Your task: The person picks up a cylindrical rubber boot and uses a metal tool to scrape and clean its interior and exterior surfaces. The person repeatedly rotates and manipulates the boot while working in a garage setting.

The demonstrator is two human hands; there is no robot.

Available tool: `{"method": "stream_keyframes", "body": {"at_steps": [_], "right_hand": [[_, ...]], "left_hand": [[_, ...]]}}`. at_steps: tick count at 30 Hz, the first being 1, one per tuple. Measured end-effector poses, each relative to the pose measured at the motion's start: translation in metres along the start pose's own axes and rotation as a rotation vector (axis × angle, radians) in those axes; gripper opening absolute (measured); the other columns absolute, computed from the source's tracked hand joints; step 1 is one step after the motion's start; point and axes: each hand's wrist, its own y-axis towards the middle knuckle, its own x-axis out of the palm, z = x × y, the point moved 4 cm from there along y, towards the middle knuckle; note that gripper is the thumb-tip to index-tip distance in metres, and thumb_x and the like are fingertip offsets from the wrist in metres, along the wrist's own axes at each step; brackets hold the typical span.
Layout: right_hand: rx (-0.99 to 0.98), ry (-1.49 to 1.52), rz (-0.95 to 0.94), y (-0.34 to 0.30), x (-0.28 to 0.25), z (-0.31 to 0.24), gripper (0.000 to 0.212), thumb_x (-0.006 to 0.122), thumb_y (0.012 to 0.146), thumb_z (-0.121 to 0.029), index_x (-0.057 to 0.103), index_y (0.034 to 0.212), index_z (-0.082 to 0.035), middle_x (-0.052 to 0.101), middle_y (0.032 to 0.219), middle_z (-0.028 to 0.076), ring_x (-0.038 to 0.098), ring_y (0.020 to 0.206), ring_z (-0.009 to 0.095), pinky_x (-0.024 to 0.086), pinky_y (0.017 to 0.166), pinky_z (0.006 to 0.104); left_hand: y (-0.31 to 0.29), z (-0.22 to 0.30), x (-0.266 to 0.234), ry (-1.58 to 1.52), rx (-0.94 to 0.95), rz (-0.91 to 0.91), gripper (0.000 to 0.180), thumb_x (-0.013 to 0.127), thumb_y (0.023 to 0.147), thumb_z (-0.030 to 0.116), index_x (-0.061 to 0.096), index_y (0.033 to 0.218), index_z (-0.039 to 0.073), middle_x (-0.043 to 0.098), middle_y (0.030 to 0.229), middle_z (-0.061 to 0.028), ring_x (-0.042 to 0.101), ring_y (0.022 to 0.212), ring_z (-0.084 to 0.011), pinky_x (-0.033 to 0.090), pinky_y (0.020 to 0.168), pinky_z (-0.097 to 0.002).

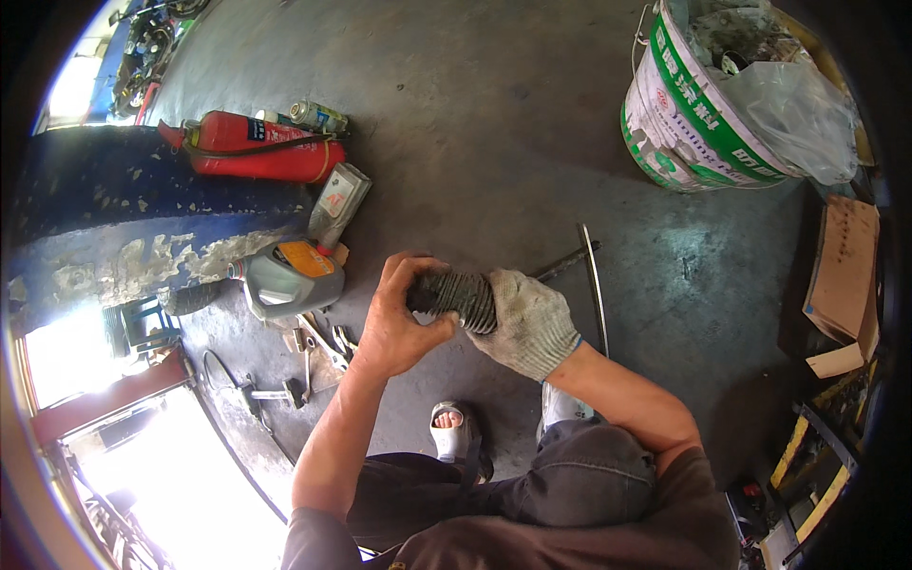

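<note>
Head view, held piece: a dull black, tube-shaped ribbed bellows [463, 297], seemingly rubber, is sitting at the middle of the frame, raised above the dark grey, smooth, stained floor [475, 142].
Bare grip: the ungloved left hand [392, 318] is closing on the left end of the bellows, its fingers curling over the upper side and its thumb pressing along the lower side.
Gloved grip: the right hand [528, 323], wearing a dirty whitish knitted glove, is wrapping the right end; its fingertips are mostly hiding from sight.
Long axis: the bellows is running roughly crosswise from hand to hand, dipping slightly toward the right of the frame, its ridges crossing that line.
Nearness: both hands are touching the piece, so neither is nearer; it is lying right of the left palm and left of the glove.
Upper left: a red, cylindrical fire extinguisher [261, 147] is lying on its side, with a silver-grey rectangular can [340, 199] and a grey plastic jug [294, 280] with an orange label resting below it.
Lower left: metal hand tools [323, 342] are lying near the left forearm.
Right side: a white-and-green round pail [698, 119] is standing upper right, and a brown cardboard box [844, 271] is lying below it.
</note>
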Motion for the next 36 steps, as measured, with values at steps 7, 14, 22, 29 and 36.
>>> {"method": "stream_keyframes", "body": {"at_steps": [7,14,22,29,36], "right_hand": [[0.028,0.052,-0.034,-0.001,0.007,-0.001,0.045,0.083,0.079,-0.032,0.063,0.107,-0.004,0.071,0.091,0.017,0.074,0.081,0.038,0.061,0.072,0.0471],[-0.042,0.115,0.123,-0.001,-0.001,0.004,0.054,0.088,0.076,-0.030,0.062,0.115,-0.003,0.070,0.091,0.017,0.073,0.081,0.038,0.061,0.072,0.0479],[-0.117,-0.097,0.125,0.008,-0.006,0.008,0.064,0.088,0.074,-0.027,0.061,0.127,-0.001,0.065,0.105,0.017,0.067,0.096,0.036,0.057,0.082,0.0475],[-0.108,-0.189,0.026,0.009,-0.002,-0.001,0.062,0.081,0.075,-0.016,0.060,0.132,-0.001,0.061,0.108,0.019,0.061,0.099,0.039,0.053,0.085,0.0498],[0.004,0.189,0.182,0.004,-0.005,0.006,0.078,0.085,0.072,-0.010,0.049,0.140,0.003,0.060,0.125,0.025,0.060,0.123,0.043,0.051,0.104,0.0513]], "left_hand": [[-0.006,0.009,0.019,0.085,0.110,0.040,0.058,0.079,0.068,0.003,0.062,0.123,0.002,0.064,0.122,-0.0149,0.067,0.114,-0.0268,0.054,0.100,-0.0365],[-0.013,-0.005,0.015,-0.083,0.145,0.182,0.074,0.083,0.075,0.011,0.050,0.141,0.004,0.059,0.134,-0.0190,0.063,0.123,-0.0329,0.051,0.105,-0.0423],[-0.013,-0.027,-0.014,-0.272,-0.189,0.391,0.079,0.091,0.083,0.022,0.044,0.143,0.001,0.051,0.142,-0.0171,0.059,0.128,-0.0281,0.055,0.102,-0.0409],[-0.006,-0.020,-0.004,-0.273,-0.241,0.117,0.056,0.090,0.085,0.020,0.057,0.125,-0.001,0.064,0.119,-0.0126,0.067,0.105,-0.0208,0.060,0.090,-0.0387],[-0.007,-0.030,0.027,-0.916,-0.378,0.349,0.067,0.084,0.090,0.026,0.043,0.138,0.006,0.063,0.121,-0.0111,0.069,0.106,-0.0246,0.064,0.084,-0.0479]]}}
